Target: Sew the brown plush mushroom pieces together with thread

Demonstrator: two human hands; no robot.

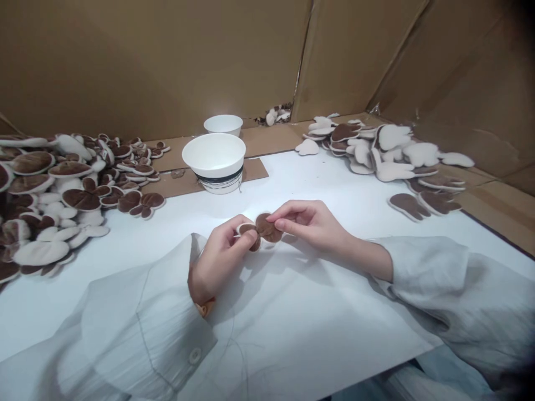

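Between my hands is a small brown fabric piece with rounded lobes and a pale edge (270, 228), held just above the white table. My left hand (223, 253) pinches its left lobe between thumb and fingers. At the upper right lobe, the thumb and forefinger of my right hand (313, 225) close on its edge. Whether a needle or thread is in my right fingers is too small to tell. A white paper bowl (214, 153) with dark thread wound around it stands beyond my hands.
Left lies a big heap of brown-and-white fabric pieces (86, 195). At the back right is another pile of pale and brown pieces (393, 145). A second white bowl (223, 122) stands behind the first. Cardboard walls (167, 61) enclose the white tabletop (317, 334); loose threads lie near my left cuff.
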